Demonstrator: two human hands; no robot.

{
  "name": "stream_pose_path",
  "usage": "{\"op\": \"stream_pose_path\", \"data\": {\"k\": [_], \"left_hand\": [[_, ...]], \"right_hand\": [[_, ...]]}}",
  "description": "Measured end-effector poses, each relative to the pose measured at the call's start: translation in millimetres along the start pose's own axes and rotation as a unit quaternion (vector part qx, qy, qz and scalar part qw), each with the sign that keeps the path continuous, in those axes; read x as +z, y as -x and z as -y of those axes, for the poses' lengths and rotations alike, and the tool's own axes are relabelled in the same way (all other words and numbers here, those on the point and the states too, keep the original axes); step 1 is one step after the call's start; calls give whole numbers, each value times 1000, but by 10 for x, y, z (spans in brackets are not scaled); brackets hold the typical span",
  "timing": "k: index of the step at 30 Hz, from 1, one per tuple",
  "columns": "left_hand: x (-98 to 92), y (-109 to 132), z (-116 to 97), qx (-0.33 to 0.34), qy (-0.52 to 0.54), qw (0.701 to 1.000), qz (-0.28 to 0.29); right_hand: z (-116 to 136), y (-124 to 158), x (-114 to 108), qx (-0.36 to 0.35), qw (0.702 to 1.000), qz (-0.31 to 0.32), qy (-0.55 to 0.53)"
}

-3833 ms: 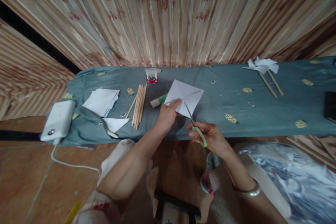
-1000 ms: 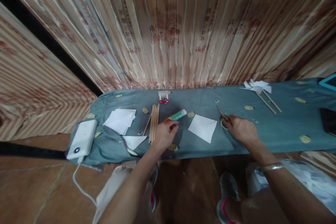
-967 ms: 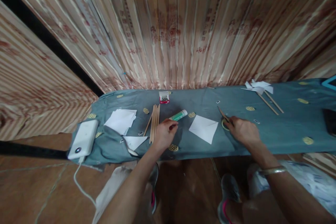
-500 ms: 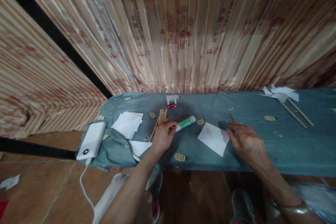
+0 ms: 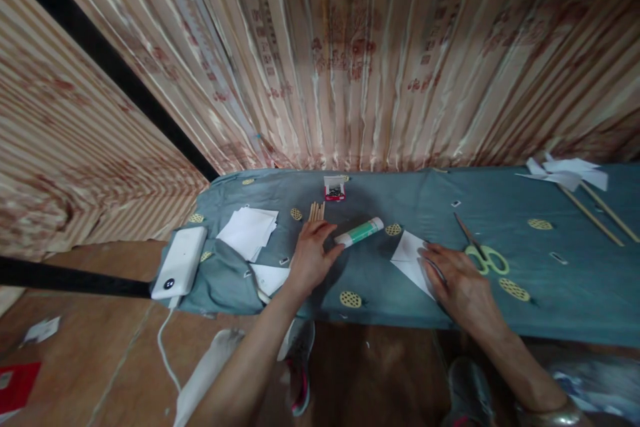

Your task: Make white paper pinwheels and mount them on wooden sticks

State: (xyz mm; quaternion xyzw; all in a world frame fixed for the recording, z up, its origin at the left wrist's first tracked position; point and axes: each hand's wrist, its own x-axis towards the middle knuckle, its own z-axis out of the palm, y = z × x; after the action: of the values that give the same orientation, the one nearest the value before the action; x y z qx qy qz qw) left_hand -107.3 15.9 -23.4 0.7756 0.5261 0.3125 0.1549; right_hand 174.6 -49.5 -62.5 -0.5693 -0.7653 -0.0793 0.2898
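Note:
My left hand (image 5: 311, 255) hovers at the near end of a green-and-white glue stick (image 5: 361, 232) lying on the cloth, its thumb and forefinger apart and holding nothing. Under that hand, a bundle of thin wooden sticks (image 5: 317, 212) is partly hidden. Over the right part of a creased white square of paper (image 5: 409, 255), my right hand (image 5: 453, 280) rests with thumb and fingers apart. Scissors with light green handles (image 5: 485, 257) lie just beyond this hand, blades pointing away.
A stack of white paper squares (image 5: 249, 232) and a white power bank (image 5: 180, 260) with a cable lie at left. A small red-and-white box (image 5: 335, 189) of dark bits stands at the back. White paper pinwheels (image 5: 570, 173) on sticks lie at far right.
My right hand has let go of the scissors, which now lie on the cloth, and has moved onto the paper square. My left hand has come off the glue stick.

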Motion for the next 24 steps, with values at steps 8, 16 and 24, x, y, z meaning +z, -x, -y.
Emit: {"op": "stream_pose_path", "data": {"k": [8, 16, 24], "left_hand": [[224, -82, -57, 14, -52, 996, 76], [287, -204, -238, -100, 121, 986, 50], [505, -139, -731, -186, 488, 829, 201]], "right_hand": [[82, -63, -51, 37, 999, 13, -35], [165, -127, -149, 140, 979, -2, -151], [412, -336, -255, 370, 680, 56, -630]]}}
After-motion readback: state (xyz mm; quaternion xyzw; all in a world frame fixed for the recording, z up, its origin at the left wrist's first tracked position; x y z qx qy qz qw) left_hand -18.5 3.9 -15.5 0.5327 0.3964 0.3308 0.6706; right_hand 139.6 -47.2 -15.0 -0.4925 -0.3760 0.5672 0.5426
